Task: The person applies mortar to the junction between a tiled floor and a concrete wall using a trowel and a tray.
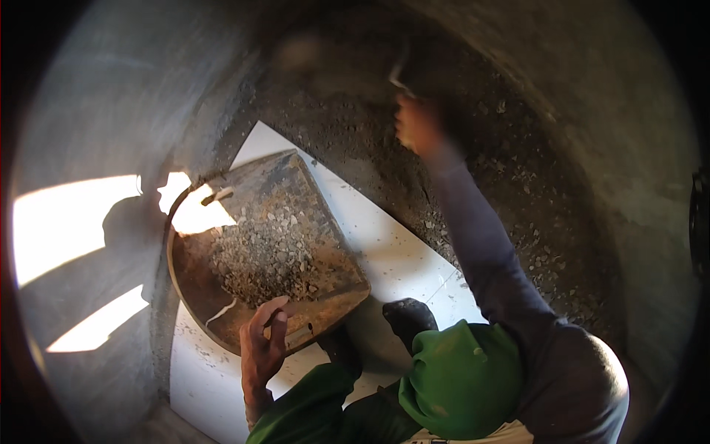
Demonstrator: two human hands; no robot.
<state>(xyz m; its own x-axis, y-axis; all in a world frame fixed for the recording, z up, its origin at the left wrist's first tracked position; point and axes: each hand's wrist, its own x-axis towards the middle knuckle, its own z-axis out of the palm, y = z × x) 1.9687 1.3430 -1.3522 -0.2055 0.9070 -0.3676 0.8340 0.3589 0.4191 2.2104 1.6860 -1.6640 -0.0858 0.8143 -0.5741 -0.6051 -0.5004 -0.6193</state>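
Observation:
My left hand (264, 346) is at the near edge of a rusty, D-shaped metal pan (336, 268), with its fingers loosely bent and a gap between thumb and forefinger. I cannot tell whether it touches the rim. Grey stone chips and dark soil (262, 248) lie heaped in the pan. Farther off, my right arm reaches over dark ground, and my right hand (418, 126) is closed on a hand tool with a curved metal shank (400, 70). Motion smears that hand, and the tool's working end is lost in the dark.
Beneath the pan lies a white board (392, 248) dusted with crumbs of soil. Loose rubble (529, 185) covers the ground to the right. A curved grey wall (111, 118) surrounds the spot, with sunlit patches at left. My green-clad knee (466, 377) and dark shoe (409, 318) are near.

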